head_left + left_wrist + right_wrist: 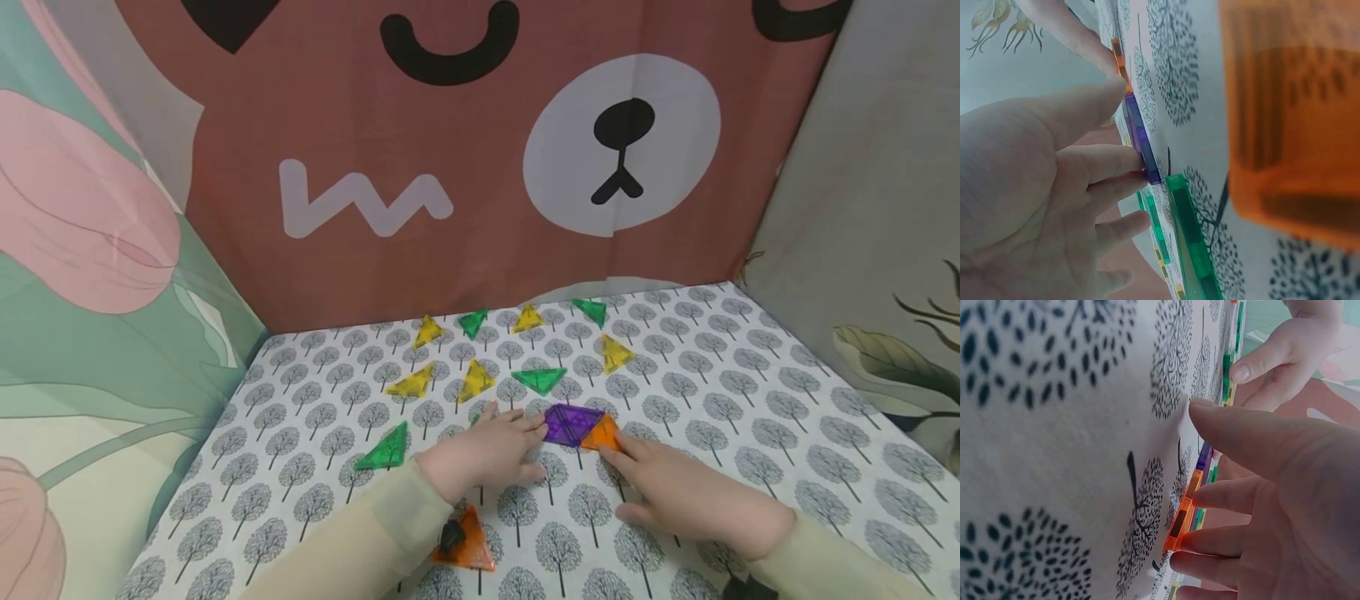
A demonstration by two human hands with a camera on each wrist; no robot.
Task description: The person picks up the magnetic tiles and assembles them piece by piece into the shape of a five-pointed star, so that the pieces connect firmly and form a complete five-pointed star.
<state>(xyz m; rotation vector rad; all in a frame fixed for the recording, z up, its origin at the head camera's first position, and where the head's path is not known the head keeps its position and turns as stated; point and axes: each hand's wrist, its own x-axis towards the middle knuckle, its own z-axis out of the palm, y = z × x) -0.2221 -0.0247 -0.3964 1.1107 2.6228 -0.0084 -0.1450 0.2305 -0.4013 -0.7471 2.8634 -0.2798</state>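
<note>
In the head view, the left hand (486,452) is lying palm down at 8–9 o'clock from two purple tiles (564,426), touching their left end, while the right hand (675,487) is slanting in from 4 o'clock, its fingertips touching an orange tile (602,434). Both hands are holding nothing, fingers straight and thumbs apart. The three tiles are lying mid-cloth, joined in a row whose long axis is running roughly from 9 to 3 o'clock; the orange tile's upper corner is pointing near 12. A second orange tile (477,540) is lying at 7–8 o'clock, beside the left sleeve (367,542). Scattered mainly between 9 and 1 o'clock are five yellow tiles (617,356) and four green tiles (387,448), plus a green bit peeking from behind the left hand.

In the left wrist view, the fingers are pointing toward 3 o'clock, meeting the purple edge, which is running from 11 to 5.

In the right wrist view, the fingers are pointing toward 9 o'clock, touching the orange edge, which is leaning toward 1.
</note>
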